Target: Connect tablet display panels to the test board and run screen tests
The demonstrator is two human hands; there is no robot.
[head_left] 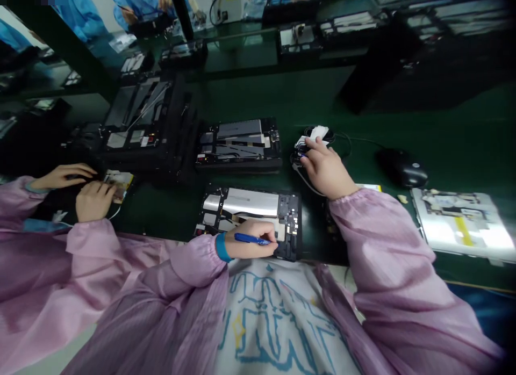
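Observation:
My left hand is closed around a blue pen, low over the near edge of an opened tablet-like device. That device lies flat, its silver battery plates, flat cables and dark boards showing; my hand hides part of it. Farther right, my right hand reaches to a coiled bundle of thin black and white cables with white pieces on it. Its fingers are bent onto the bundle, and I cannot make out exactly what they grip.
Behind stands a stack of similar opened devices, with a taller stack to its left. A black computer mouse and a silver panel with yellow tape lie right. At left, a co-worker's hands handle a small part.

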